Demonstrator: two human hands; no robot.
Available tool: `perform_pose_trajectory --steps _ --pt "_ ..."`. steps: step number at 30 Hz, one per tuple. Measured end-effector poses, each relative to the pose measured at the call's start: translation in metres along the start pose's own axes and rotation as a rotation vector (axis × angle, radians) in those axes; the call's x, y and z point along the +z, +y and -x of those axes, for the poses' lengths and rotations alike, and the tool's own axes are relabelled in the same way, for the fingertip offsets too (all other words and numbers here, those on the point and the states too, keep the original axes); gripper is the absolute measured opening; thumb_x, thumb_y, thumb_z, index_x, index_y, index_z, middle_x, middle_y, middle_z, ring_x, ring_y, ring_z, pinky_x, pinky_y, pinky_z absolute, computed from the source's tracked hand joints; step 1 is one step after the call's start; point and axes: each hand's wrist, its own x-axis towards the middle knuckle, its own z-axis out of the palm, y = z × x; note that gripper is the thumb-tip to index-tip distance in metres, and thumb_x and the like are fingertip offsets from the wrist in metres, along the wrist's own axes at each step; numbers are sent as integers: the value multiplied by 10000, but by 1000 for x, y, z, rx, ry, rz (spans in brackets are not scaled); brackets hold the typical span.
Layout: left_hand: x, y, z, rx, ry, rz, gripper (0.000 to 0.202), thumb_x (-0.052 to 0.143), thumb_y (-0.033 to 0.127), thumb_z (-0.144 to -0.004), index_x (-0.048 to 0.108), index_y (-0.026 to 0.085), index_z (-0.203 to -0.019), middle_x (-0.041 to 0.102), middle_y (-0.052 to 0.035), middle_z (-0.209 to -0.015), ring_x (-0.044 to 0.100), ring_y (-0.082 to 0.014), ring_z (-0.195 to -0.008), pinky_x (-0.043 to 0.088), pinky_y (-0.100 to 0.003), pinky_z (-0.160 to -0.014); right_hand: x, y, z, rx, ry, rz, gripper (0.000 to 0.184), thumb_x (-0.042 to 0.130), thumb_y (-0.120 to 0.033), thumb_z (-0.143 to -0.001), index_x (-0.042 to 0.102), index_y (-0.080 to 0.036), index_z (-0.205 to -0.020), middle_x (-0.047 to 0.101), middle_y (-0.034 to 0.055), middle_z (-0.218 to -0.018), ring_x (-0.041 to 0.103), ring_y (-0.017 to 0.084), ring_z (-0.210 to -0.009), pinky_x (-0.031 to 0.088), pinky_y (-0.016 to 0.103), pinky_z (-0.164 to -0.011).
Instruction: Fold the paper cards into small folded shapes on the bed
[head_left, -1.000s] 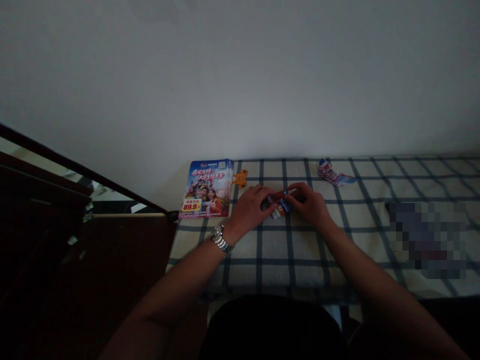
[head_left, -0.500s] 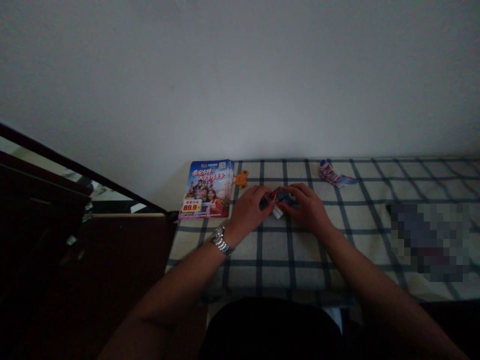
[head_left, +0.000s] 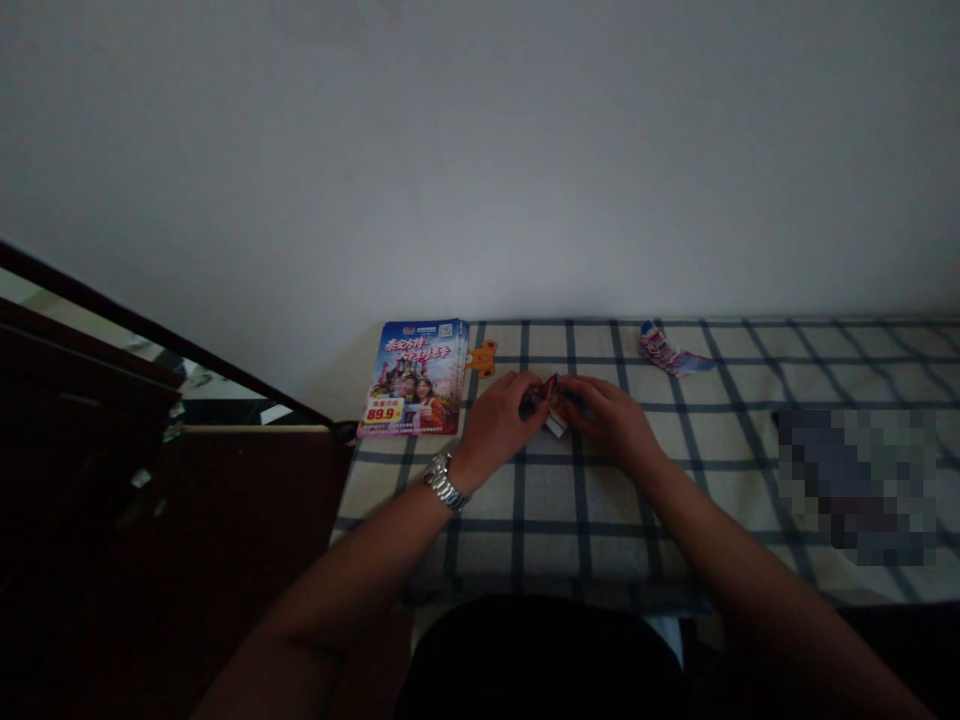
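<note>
Both of my hands meet over a small folded piece of printed paper [head_left: 556, 412], coloured red, blue and white, on a checked cloth [head_left: 570, 500]. My left hand [head_left: 501, 420], with a metal watch [head_left: 444, 480] on its wrist, pinches the paper's left side. My right hand [head_left: 609, 415] has its fingers closed on the right side. Most of the paper is hidden under my fingers.
A stack of colourful flyers [head_left: 414, 375] lies at the cloth's far left corner, with a small orange figure [head_left: 481, 356] beside it. Another folded printed scrap [head_left: 666, 351] lies near the wall. A blurred patch [head_left: 855, 480] is at right. Dark wooden furniture [head_left: 187, 520] stands left.
The paper between my fingers has been folded smaller and shows less. My right hand has moved slightly left, closer to my left hand.
</note>
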Motion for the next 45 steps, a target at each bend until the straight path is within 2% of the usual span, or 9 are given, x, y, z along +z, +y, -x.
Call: perform_pose_trajectory --steps 10,17,24,29,36,39,45 --pt "2 -1 0 4 11 12 188 668 271 -972 583 227 -1134 669 -39 -1019 654 -209 -950 550 -356 -845 3 1 1 11 -28 12 364 566 -279 -1040 586 -287 -1404 717 103 -1320 703 273 -1177 602 458 -1004" --pt "3 2 -2 76 37 -16 196 671 186 -945 576 217 -1114 603 -63 -1156 590 -232 -1124 533 -388 -982 1 -4 -2 5 -52 -16 340 560 -270 -1046 603 -284 -1384 704 100 -1336 692 272 -1188 598 446 -1008" --pt "3 2 -3 57 39 66 25 591 184 -1002 578 206 -1004 598 -37 -1016 602 -189 -964 529 -335 -873 4 -2 -2 -11 -30 -7 322 555 -239 -1039 624 -287 -1349 702 97 -1327 693 269 -1182 599 451 -1009" --pt "2 0 -3 26 54 102 72 586 143 -981 557 207 -965 595 -23 -966 595 -177 -911 517 -322 -835 2 -3 -2 -9 -41 -27 295 558 -240 -1034 646 -296 -1310 697 93 -1286 696 261 -1146 605 434 -982" --pt "3 3 -3 39 20 82 107 676 246 -966 591 214 -1023 606 -39 -1042 613 -195 -960 541 -336 -844 1 -4 -3 -26 -30 -37 287 549 -278 -1050 638 -268 -1323 695 107 -1263 689 265 -1144 602 435 -983" --pt "3 2 -3 40 15 94 40 630 219 -993 592 210 -990 603 -36 -1030 613 -189 -958 537 -332 -847 2 -4 -3 -41 -42 -21 282 546 -285 -1054 644 -254 -1316 689 117 -1267 687 265 -1136 600 431 -982" --pt "3 2 -4 33 19 78 74 577 192 -1012 567 207 -941 590 -31 -971 600 -183 -916 527 -327 -819 3 -4 -4 -36 -75 3 283 553 -291 -1045 668 -283 -1303 660 119 -1300 694 256 -1091 613 416 -942"
